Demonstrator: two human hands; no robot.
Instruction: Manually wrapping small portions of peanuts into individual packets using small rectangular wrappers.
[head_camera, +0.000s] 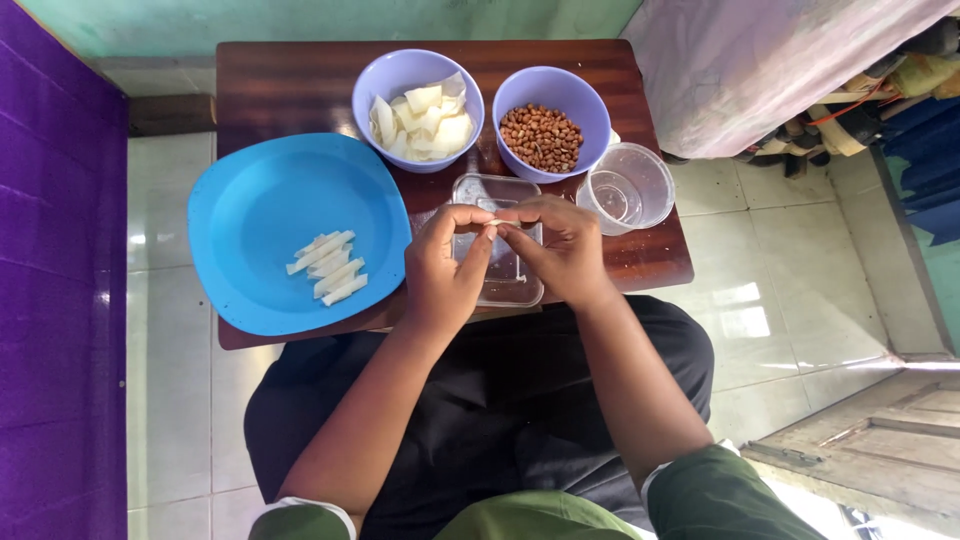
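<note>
Both hands meet over a clear tub (498, 262) at the table's (290, 85) near edge — left hand (442, 268) and right hand (563, 250) pinching a small pale wrapper (494, 224) between fingertips. Rolled pieces (328, 267) lie on the blue plate (255, 205) at left; bowls of wrappers (418, 108) and peanuts (551, 122) sit beyond.

Bright, even daylight here — it pours in from the lower right, where the floor tiles (790, 330) throw back white glare. Soft sheen on the dark surface (290, 85) near the far bowls, a pale gleam on the blue plate (250, 200) too. Shadows stay faint and short. Focus is crisp at centre — the edges bend slightly, wide-lens style, and the purple wall (60, 280) shows small glints.
</note>
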